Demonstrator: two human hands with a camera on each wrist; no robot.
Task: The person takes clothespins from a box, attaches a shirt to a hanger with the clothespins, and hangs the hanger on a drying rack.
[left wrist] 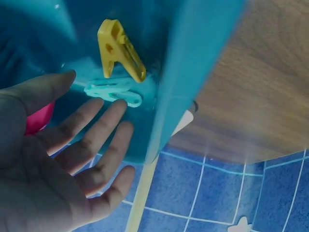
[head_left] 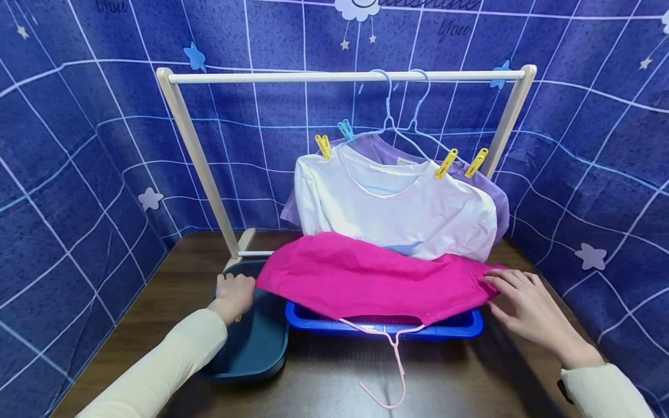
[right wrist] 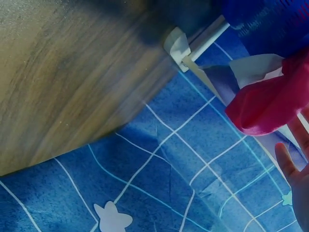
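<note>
A bright pink shirt (head_left: 366, 278) lies spread across a blue basket (head_left: 384, 330), its neckline facing me. From the neckline a pink hanger (head_left: 399, 371) sticks out, hook toward me. At the shirt's left end is my left hand (head_left: 235, 293), over a dark teal bin (head_left: 261, 342). In the left wrist view its fingers are loosely spread, near a yellow clothespin (left wrist: 118, 50) and a light teal clothespin (left wrist: 113, 91) in the bin. My right hand (head_left: 528, 307) touches the shirt's right end with extended fingers, the thumb apart from them.
Behind, a wooden rack with a white rail (head_left: 261, 77) holds a white T-shirt (head_left: 397, 203) and a purple T-shirt (head_left: 502, 203) on blue hangers, with yellow clothespins (head_left: 446, 164) and a blue clothespin (head_left: 345, 130) at the shoulders. Patterned blue cloth surrounds the brown table (head_left: 334, 377).
</note>
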